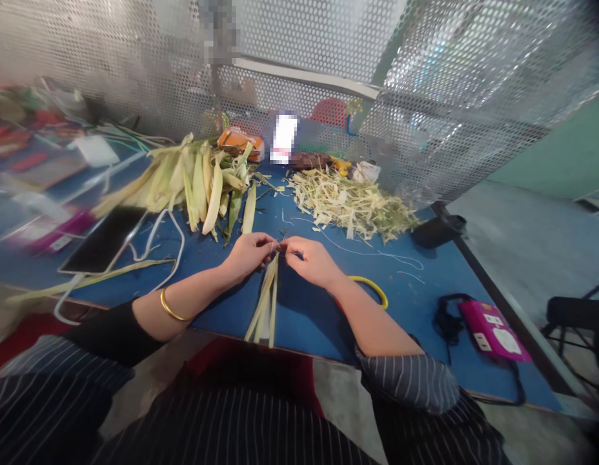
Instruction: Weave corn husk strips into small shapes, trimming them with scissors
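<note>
My left hand [251,257] and my right hand [310,258] meet fingertip to fingertip over the blue table. Between them they pinch the upper end of a small bundle of pale green husk strips [264,303], whose long ends hang toward the table's front edge. A thin pale thread seems to run at the pinched end, too fine to make out clearly. Just beyond my fingers stands a single husk piece [250,208]. A loose white thread [372,252] lies curled to the right of my right hand.
Whole husks [203,184] are heaped behind on the left, shredded strips [350,201] behind on the right. A phone [106,240] with a white cable lies left. A yellow ring [381,296], black cylinder [437,231] and pink box [494,329] are right. Perforated mesh [309,39] rises behind.
</note>
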### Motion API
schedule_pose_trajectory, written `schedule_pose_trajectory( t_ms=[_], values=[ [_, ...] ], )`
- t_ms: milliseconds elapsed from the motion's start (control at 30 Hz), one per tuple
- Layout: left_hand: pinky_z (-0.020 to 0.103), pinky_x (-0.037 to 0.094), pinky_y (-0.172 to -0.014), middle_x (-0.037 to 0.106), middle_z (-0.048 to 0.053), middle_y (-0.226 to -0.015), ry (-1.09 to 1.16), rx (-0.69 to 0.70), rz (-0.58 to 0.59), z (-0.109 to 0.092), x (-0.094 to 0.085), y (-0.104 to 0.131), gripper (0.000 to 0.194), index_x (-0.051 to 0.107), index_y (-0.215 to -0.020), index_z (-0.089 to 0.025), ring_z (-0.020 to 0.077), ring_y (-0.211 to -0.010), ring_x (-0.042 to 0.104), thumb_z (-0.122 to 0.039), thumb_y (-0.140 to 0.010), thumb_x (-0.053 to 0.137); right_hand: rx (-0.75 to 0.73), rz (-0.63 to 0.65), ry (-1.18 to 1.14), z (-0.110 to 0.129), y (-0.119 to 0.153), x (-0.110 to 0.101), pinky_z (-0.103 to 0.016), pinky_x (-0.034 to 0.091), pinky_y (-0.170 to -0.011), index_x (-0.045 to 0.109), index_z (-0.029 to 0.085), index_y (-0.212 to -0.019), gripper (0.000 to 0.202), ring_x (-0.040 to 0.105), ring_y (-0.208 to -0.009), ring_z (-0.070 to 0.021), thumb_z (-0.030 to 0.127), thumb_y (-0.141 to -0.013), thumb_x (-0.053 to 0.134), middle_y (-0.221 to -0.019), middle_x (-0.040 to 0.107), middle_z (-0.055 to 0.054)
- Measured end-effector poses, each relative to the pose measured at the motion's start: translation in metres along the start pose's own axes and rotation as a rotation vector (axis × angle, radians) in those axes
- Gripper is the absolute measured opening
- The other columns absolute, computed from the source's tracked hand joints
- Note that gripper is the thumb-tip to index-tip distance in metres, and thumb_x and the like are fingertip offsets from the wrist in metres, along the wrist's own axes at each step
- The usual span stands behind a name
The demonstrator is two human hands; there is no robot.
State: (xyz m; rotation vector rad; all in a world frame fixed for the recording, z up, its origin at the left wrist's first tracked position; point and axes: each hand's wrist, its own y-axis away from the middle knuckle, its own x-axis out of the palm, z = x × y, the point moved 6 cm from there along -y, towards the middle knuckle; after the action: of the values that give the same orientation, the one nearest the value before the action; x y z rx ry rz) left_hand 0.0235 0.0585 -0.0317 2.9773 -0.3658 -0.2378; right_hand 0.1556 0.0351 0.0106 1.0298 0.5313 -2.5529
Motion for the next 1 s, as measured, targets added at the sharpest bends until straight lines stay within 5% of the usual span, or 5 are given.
schedule_pose_trajectory(
  t_ms=[233, 567, 733, 1000],
  values=[
    [0.016, 0.033, -0.036, 0.056, -0.003, -0.050, -0.021, -0.023, 0.036, 0.002, 0.001, -0.002, 0.012, 0.061, -0.082, -0.015, 0.0042, -0.035, 0.043, -0.025, -0.085, 0.056, -0.014, 0.037, 0.109, -0.002, -0.001, 0.004, -0.023, 0.039, -0.068, 0.049, 0.018, -0.062, 0.016, 0.057, -0.074, -0.0117, 0.011, -0.076, 0.046, -0.080, 0.063, -0.002],
    [0.020, 0.046, -0.046, 0.057, 0.000, -0.052, 0.094, -0.219, 0.195, 0.000, 0.017, -0.006, 0.018, 0.059, -0.068, -0.010, 0.0071, -0.043, 0.053, -0.020, -0.083, 0.059, -0.045, -0.001, 0.078, -0.004, -0.001, 0.002, -0.025, 0.042, -0.077, 0.061, 0.018, -0.069, 0.018, 0.059, -0.086, -0.0133, 0.017, -0.083, 0.050, -0.098, 0.065, -0.004],
    [0.022, 0.047, -0.048, 0.061, 0.001, -0.056, 0.129, -0.268, 0.120, 0.001, 0.013, -0.010, 0.009, 0.064, -0.071, -0.008, 0.0074, -0.044, 0.054, -0.016, -0.074, 0.068, 0.053, -0.127, 0.067, -0.011, -0.001, -0.007, -0.025, 0.042, -0.071, 0.066, 0.019, -0.074, 0.018, 0.058, -0.078, -0.0131, 0.026, -0.085, 0.054, -0.088, 0.063, -0.004],
    [0.023, 0.050, -0.052, 0.065, 0.004, -0.062, 0.271, -0.323, 0.110, 0.003, 0.008, -0.015, 0.007, 0.066, -0.076, -0.008, 0.0086, -0.049, 0.058, -0.015, -0.075, 0.068, 0.152, -0.147, 0.007, -0.019, 0.000, -0.010, -0.024, 0.039, -0.063, 0.065, 0.019, -0.069, 0.018, 0.054, -0.066, -0.0108, 0.026, -0.082, 0.056, -0.075, 0.061, -0.001]
  ],
)
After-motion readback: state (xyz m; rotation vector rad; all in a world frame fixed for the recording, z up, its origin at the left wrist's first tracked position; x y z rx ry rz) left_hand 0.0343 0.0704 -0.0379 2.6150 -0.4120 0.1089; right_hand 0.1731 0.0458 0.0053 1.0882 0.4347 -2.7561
